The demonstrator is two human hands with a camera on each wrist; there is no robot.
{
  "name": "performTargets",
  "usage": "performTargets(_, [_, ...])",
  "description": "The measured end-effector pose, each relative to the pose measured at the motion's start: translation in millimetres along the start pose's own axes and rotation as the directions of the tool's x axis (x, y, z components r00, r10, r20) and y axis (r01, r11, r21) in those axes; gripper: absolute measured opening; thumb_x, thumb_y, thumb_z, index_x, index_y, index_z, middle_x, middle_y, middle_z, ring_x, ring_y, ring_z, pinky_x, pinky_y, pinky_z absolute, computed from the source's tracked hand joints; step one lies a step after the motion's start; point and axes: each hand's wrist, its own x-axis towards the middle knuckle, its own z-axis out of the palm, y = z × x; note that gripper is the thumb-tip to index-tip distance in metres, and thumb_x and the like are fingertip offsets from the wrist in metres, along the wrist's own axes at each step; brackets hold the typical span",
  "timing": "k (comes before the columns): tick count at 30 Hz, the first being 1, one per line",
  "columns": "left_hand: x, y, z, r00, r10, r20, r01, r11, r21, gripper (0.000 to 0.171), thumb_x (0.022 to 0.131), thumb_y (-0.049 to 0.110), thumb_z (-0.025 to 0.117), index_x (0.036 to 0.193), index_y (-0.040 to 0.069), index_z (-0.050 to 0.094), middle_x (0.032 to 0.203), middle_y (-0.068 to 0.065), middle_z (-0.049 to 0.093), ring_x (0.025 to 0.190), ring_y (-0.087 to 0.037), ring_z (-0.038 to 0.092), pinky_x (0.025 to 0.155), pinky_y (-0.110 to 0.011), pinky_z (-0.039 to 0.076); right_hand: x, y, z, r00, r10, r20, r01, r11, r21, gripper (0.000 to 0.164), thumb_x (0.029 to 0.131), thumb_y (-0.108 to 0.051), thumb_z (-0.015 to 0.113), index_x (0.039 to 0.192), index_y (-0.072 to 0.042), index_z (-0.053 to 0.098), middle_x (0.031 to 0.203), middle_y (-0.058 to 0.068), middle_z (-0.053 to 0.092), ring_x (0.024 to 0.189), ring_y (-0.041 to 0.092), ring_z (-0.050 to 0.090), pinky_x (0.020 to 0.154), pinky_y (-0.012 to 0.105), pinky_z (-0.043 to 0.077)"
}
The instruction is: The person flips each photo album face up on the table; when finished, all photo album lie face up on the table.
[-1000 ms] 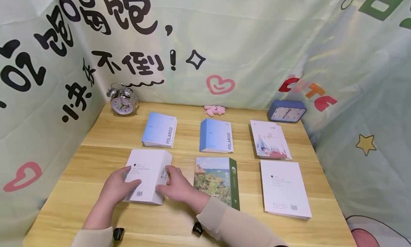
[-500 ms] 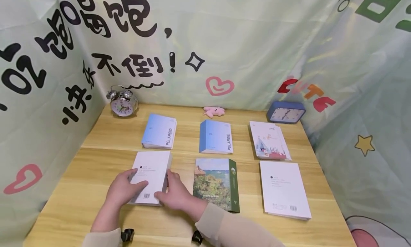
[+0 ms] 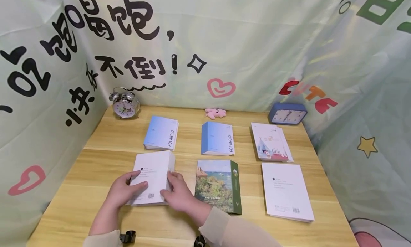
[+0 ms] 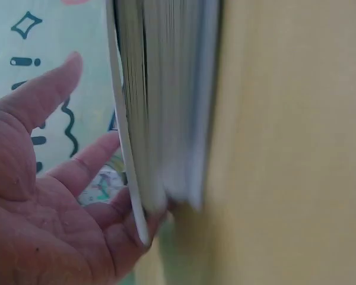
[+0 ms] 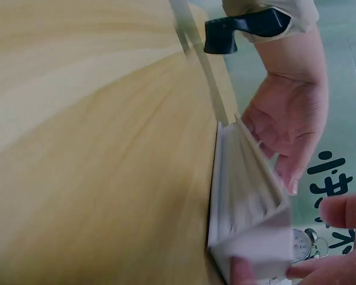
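- Your L hand (image 3: 124, 189): fingers loose, tips touching edge of white bk (image 3: 152, 172).
- Your R hand (image 3: 177, 193): no grip; tips on spine (image 5: 256, 242), thumb clear of cover.
- Bk on table (image 3: 93, 168) betw. hands; green-spined album (image 3: 213, 184) just R of R hand.

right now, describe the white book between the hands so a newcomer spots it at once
On the wooden table, find the left blue POLAROID album. The white book is just below that in the head view. Unlike the landscape PHOTO ALBUM, its cover is white; unlike the white lookalike further right, it has the left hand and right hand at its sides.
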Motion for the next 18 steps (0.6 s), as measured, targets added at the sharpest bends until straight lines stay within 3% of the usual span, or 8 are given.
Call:
performTargets(3, [-0.8, -0.4, 2.3, 1.0, 0.003, -0.003, -0.003, 1.0, -0.012, 0.079, 0.094, 0.033, 0.082, 0.155, -0.003, 0.048, 0.159, -0.038, 0.038, 0.147, -0.056, 0.035, 0.117, -0.065, 0.035, 0, -1, 0, 0.999, -0.006, -0.032, 0.008, 0.999, 0.049, 0.066, 0.099, -0.006, 0.065, 0.156, 0.012, 0.039, 0.159, 0.029, 0.037, 0.144, 0.041, 0.042, 0.121, 0.052, 0.036])
performTargets(12, [-4.3, 10.2, 7.1, 0.999, 0.041, -0.018, -0.039, 0.995, 0.091, 0.08, 0.091, 0.031, 0.084, 0.154, -0.004, 0.05, 0.156, -0.036, 0.043, 0.144, -0.057, 0.038, 0.115, -0.068, 0.036, -2, 2, 4, 0.999, 0.018, -0.041, -0.016, 0.998, 0.061, 0.077, 0.096, -0.011, 0.067, 0.158, 0.016, 0.03, 0.147, 0.031, 0.052, 0.124, 0.03, 0.059, 0.108, 0.047, 0.05])
performTargets(18, [-3.4, 4.8, 7.4, 0.999, 0.043, 0.002, -0.043, 0.998, 0.035, 0.083, 0.092, 0.036, 0.084, 0.155, -0.004, 0.048, 0.155, -0.036, 0.045, 0.141, -0.053, 0.045, 0.112, -0.063, 0.042, -5, 4, -2, 0.997, 0.011, -0.079, -0.01, 1.0, 0.019, 0.072, 0.095, -0.011, 0.069, 0.156, 0.012, 0.039, 0.122, 0.016, 0.059, 0.1, 0.021, 0.054, 0.087, 0.033, 0.049])
